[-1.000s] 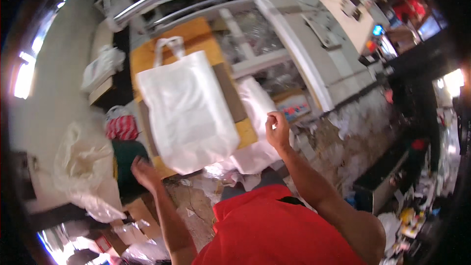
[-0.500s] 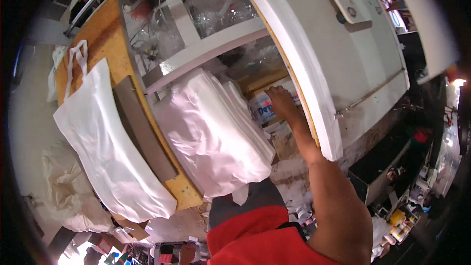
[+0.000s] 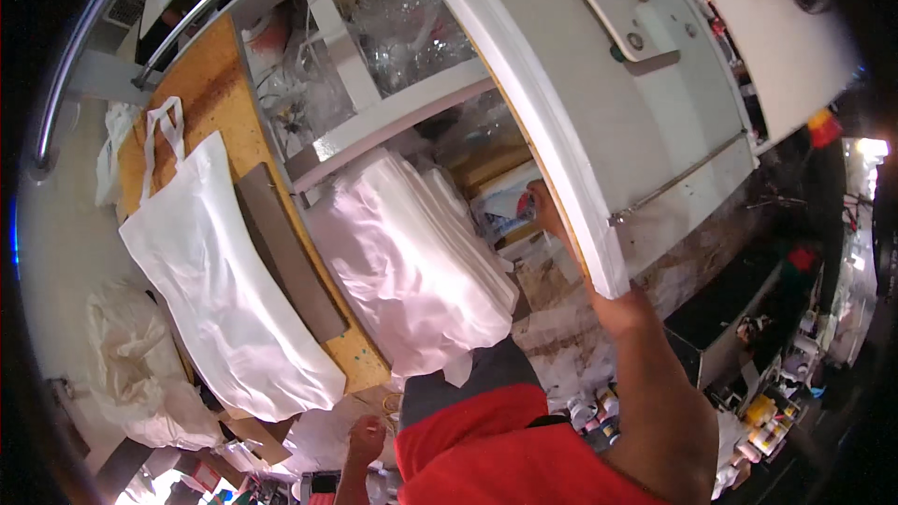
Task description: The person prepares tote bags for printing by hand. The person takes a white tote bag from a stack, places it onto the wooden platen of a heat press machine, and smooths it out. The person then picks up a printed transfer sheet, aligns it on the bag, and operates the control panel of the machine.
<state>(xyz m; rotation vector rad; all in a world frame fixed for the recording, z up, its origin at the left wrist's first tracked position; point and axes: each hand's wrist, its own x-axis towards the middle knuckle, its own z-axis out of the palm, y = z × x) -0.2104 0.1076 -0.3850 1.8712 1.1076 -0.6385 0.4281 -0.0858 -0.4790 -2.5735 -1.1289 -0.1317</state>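
Observation:
My right hand (image 3: 545, 206) reaches beneath a long white rail. Its fingers are closed at the edge of a white printed packet (image 3: 505, 206) with blue and red marks. The rail hides part of this hand and wrist. Low in view, my left hand (image 3: 368, 437) is raised beside my red garment, away from the work surface. It is small and blurred, with fingers that seem curled, and I see no object in it. Between my hands lies a thick stack of white fabric pieces (image 3: 412, 262). Left of it, a white tote bag (image 3: 234, 281) lies flat with its handles at the far end.
Under the tote bag are a yellow board (image 3: 220, 65) and a grey-brown strip (image 3: 285, 248). The white metal frame (image 3: 402, 103) crosses over clear plastic wrap (image 3: 407, 19). A crumpled cream bag (image 3: 136, 355) sits at far left; a black bin (image 3: 739, 309) stands at right.
My right hand has moved from on top of the packet to its right edge, further under the rail. My left hand has risen into fuller view at the bottom. The whole view has shifted slightly.

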